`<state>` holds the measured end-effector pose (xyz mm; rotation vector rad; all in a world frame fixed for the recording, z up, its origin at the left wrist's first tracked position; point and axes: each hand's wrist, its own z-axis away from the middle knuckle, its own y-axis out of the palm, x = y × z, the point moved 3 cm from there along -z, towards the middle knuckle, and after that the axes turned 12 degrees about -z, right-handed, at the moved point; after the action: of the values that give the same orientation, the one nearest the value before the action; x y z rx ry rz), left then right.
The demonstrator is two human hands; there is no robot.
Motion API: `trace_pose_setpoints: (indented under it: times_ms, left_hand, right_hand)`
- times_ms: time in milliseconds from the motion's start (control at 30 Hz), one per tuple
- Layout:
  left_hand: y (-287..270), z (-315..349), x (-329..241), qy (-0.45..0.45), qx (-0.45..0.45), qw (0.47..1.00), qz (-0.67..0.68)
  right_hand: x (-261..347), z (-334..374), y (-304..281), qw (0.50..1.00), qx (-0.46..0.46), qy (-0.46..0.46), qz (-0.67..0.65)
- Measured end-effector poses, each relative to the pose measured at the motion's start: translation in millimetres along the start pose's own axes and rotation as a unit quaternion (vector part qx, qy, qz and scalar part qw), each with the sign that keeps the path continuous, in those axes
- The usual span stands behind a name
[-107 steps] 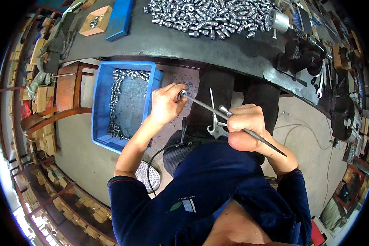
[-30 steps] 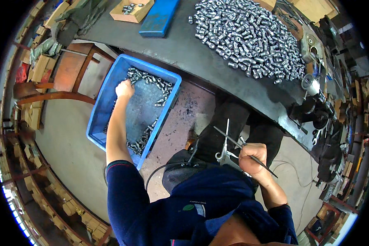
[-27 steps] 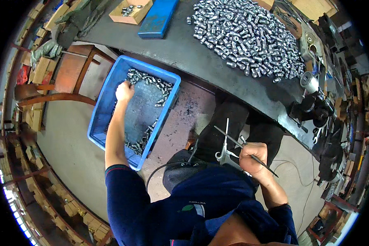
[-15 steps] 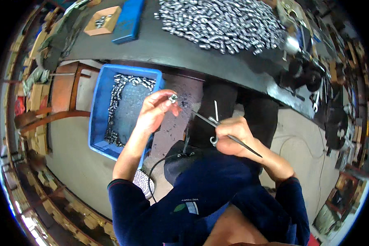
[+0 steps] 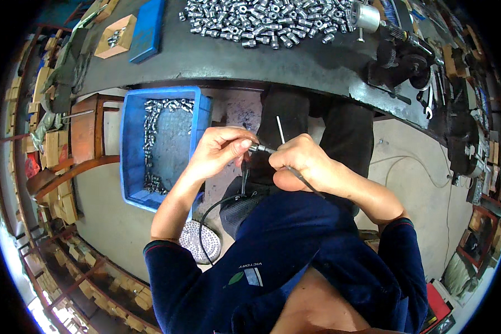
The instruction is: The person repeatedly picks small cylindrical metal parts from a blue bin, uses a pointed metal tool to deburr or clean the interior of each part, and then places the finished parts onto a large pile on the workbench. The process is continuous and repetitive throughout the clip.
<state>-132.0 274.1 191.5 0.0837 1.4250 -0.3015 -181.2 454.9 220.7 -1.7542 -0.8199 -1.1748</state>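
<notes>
My left hand (image 5: 217, 151) pinches a small shiny metal fitting (image 5: 254, 148) between thumb and fingers, above my lap. My right hand (image 5: 301, 161) is closed around a dark, slim, tapered rod (image 5: 308, 183) that looks like a file. Its front end meets the fitting; whether it sits inside the bore I cannot tell. From the same fist a thin pale rod (image 5: 280, 131) sticks up. The rest of that rod is hidden by the fingers.
A blue bin (image 5: 129, 150) with metal fittings stands at left, near a wooden chair (image 5: 84, 131). On the dark bench (image 5: 206, 64) lie a big pile of fittings (image 5: 273, 22), a small box (image 5: 119, 44) and a blue case (image 5: 146, 36). A black machine (image 5: 403, 69) stands at right.
My two hands have come together, the left moving right and slightly down with the fitting. The dark rod's tip, apart from the fitting before, now meets it. The view has shifted somewhat.
</notes>
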Motion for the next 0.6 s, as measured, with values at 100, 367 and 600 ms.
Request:
trace_pose_setpoints:
  times_ms: [100,367,600]
  left_hand:
    - [1,-4,-11,-0.011,0.018,0.995,-0.101]
    - [12,-11,-6,-0.056,0.035,0.997,-0.050]
    - [14,-9,-4,-0.064,0.015,0.997,0.032]
  right_hand:
    - [2,2,3,0.999,-0.002,0.008,0.050]
    - [-8,8,4,0.999,-0.023,-0.005,0.037]
    - [-2,8,6,0.981,-0.073,-0.064,0.167]
